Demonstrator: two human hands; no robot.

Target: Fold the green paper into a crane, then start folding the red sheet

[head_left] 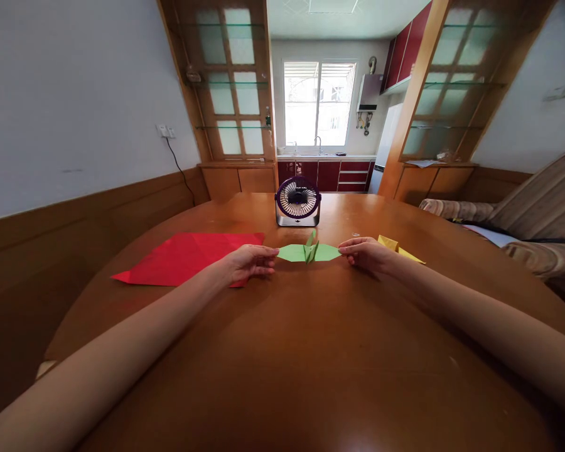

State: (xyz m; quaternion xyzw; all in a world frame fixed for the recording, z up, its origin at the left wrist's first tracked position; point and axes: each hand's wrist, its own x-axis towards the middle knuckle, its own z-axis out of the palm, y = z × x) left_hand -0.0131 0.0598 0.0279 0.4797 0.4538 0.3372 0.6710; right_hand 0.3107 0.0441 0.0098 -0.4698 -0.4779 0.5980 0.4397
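A light green paper crane (311,252) is stretched out between my two hands, its wings spread left and right and a narrow point rising from its middle. My left hand (253,263) pinches the tip of the left wing between thumb and fingers. The tip of the other wing is pinched by my right hand (365,252). Under and beside my left wrist lies red paper (183,254), flat on the table with one corner pointing left. A yellow folded paper piece (390,243) sits just behind my right wrist, which partly hides it.
A small purple desk fan (297,199) stands upright on the brown wooden table (301,351), beyond the crane. To the right is a striped sofa (532,194). Glass-shelved cabinets and a kitchen window (317,103) are at the back.
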